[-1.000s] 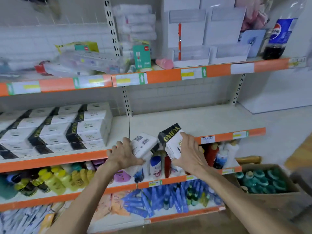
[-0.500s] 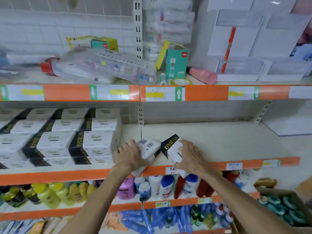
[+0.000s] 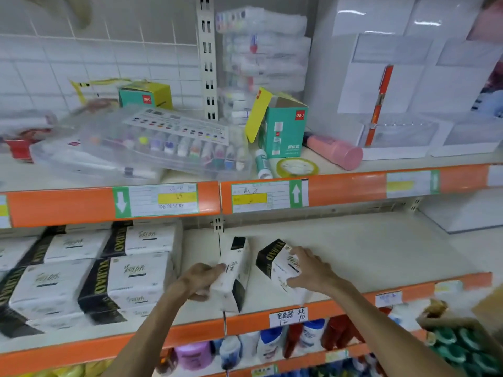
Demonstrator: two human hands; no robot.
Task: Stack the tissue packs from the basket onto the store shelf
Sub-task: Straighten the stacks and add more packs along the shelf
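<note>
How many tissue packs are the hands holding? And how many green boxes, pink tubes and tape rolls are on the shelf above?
Held tissue packs: 2, one in the left hand, one in the right hand
Green boxes: 2
Pink tube: 1
Tape roll: 1
Total: 6

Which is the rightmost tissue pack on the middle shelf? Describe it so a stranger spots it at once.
Find the middle shelf, orange-edged, below the stationery. Right of the stacked packs, two loose ones are near its front. Take the rightmost tissue pack: tilted, its black gold-lettered end showing, unlike the other loose pack, which shows mostly white.
</note>
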